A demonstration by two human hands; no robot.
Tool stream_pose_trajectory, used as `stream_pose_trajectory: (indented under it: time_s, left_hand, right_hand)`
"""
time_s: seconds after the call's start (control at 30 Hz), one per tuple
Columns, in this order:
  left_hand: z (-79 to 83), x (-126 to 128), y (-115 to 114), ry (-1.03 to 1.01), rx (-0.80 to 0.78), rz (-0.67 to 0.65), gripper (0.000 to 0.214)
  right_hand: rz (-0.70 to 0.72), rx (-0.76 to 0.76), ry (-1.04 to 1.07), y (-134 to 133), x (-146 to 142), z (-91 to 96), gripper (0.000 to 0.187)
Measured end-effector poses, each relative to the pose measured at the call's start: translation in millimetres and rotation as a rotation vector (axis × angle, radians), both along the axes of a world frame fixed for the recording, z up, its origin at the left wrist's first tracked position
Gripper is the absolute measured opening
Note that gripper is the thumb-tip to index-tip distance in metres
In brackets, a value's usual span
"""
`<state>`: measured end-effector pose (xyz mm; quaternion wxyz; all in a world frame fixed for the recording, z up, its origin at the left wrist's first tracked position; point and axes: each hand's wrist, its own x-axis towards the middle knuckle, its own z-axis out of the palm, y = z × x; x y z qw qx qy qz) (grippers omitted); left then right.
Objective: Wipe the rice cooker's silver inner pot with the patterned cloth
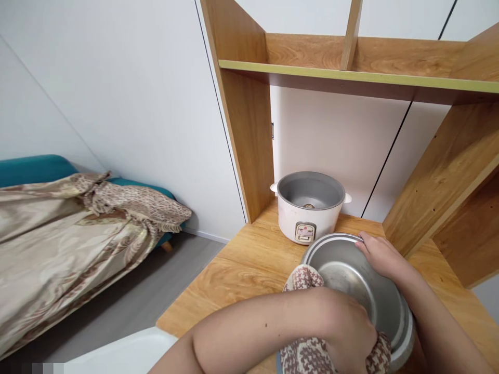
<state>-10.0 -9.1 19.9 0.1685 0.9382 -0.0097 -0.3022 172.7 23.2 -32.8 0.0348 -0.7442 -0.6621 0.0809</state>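
A grey metal rice cooker inner pot [345,278] is tilted over the wooden desktop, its open mouth facing up toward me. My right hand [380,253] grips the pot's far rim, fingers closed over the edge. Bunched in my left hand [349,324] is a brown-and-cream houndstooth cloth [302,279], lying across the pot's near side and rim. My left fingers are curled down into the cloth and mostly hidden. Just behind the pot stands the white rice cooker body [286,221], lidless, with its heating plate visible inside.
A wooden shelf unit [249,140] rises around the back of the desktop [230,275], with a yellow-edged shelf [331,75] above the cooker. To the left, a teal sofa [39,167] is draped with a patterned cover [50,234]. A white rounded surface [125,349] shows at lower left.
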Motion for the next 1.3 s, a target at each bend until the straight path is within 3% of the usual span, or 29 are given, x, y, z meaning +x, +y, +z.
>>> stream_pose_trajectory:
  time_s: [0.17,0.47,0.7,0.8,1.0,1.13,1.3]
  left_hand:
    - [-10.7,2.1,1.8,-0.003,-0.008,0.014,0.041]
    - [-14.6,6.9,2.2,0.111,-0.032,0.062,0.048]
    - [-13.8,0.8,2.5,-0.013,-0.037,0.024,0.049]
    - [-12.4,0.4,2.3,-0.019,-0.022,0.005,0.042]
    - [-12.4,5.2,2.1,0.037,-0.023,0.033,0.051]
    - [-14.7,8.0,1.6,0.052,-0.036,0.039,0.046]
    - [-1.8,3.4,-2.4,0.082,0.006,0.048,0.043]
  right_hand:
    - [0.009,0.007,0.010,0.1,0.3,-0.3,0.037]
    - [0.011,0.007,0.004,1.1,1.3,-2.1,0.037]
    - [0.017,0.011,0.010,0.8,0.9,-1.7,0.037]
    - [0.013,0.005,0.003,1.0,0.9,-1.6,0.037]
    - [0.004,0.000,-0.009,0.3,-0.3,0.0,0.037]
    - [0.007,-0.007,-0.018,-0.1,-0.7,1.0,0.037]
    - [-0.004,-0.025,-0.046,-0.2,-1.9,2.2,0.037]
